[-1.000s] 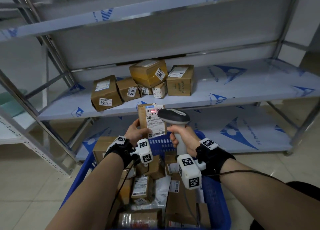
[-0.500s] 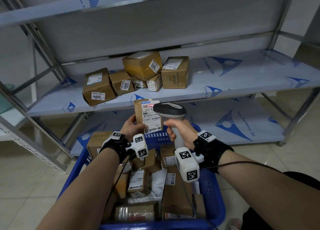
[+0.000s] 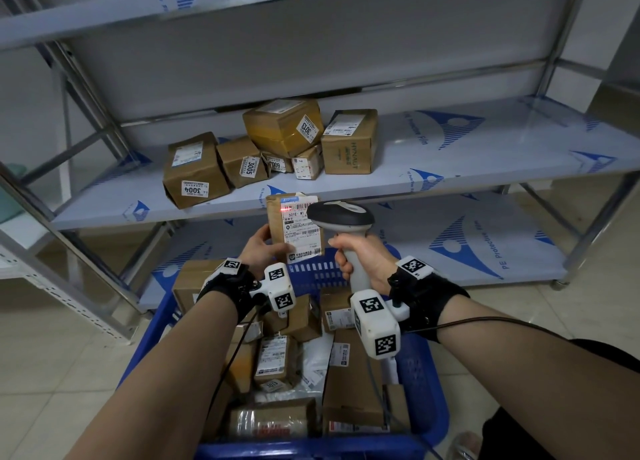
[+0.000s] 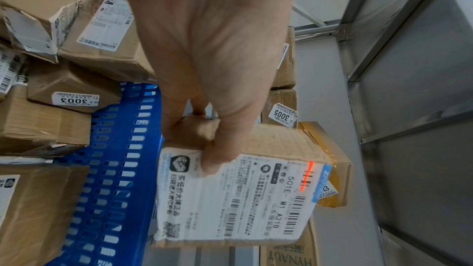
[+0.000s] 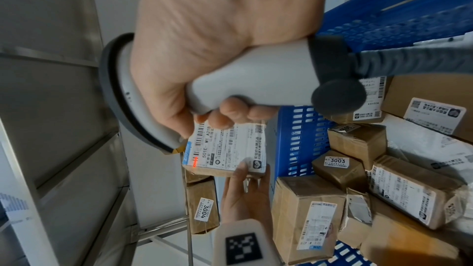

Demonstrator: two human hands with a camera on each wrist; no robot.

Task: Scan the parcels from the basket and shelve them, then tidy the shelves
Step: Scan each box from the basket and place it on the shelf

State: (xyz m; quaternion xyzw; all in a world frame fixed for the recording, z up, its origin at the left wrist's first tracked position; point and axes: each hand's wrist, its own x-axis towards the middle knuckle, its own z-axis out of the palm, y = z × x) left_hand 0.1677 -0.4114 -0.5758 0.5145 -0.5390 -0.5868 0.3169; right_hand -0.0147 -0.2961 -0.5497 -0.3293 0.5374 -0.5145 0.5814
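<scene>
A pale tiled floor (image 3: pixel 52 355) and a steel rack with film-covered shelves (image 3: pixel 450 155) fill the view, and a blue basket (image 3: pixel 422 383) crowded with cardboard parcels sits below both hands. The left hand (image 3: pixel 258 252) grips a small brown parcel (image 3: pixel 294 231) upright, thumb pressed on the lower edge of its white label (image 4: pixel 230 195) and the other fingers curled behind. Just to the right of that grip, the right hand (image 3: pixel 363 255) is wrapped tightly round the pale handle of a barcode scanner (image 3: pixel 341 214), whose dark head nearly meets the parcel's upper right corner. A red scan line (image 3: pixel 286 209) lies across the barcode near the label's top. Beyond and above the held parcel, on the middle shelf, stands a cluster of boxes: one marked 3004 (image 3: pixel 194 172), one marked 3005 (image 3: pixel 242 162), a yellowish taped box (image 3: pixel 280 127) tilted atop smaller ones, and a taller box (image 3: pixel 349 141) at the right. Below the left wrist, a box tagged 3003 (image 4: pixel 71 90) leans against the basket's slotted wall. The scanner's cable (image 3: pixel 485 321) trails back along the right forearm.
</scene>
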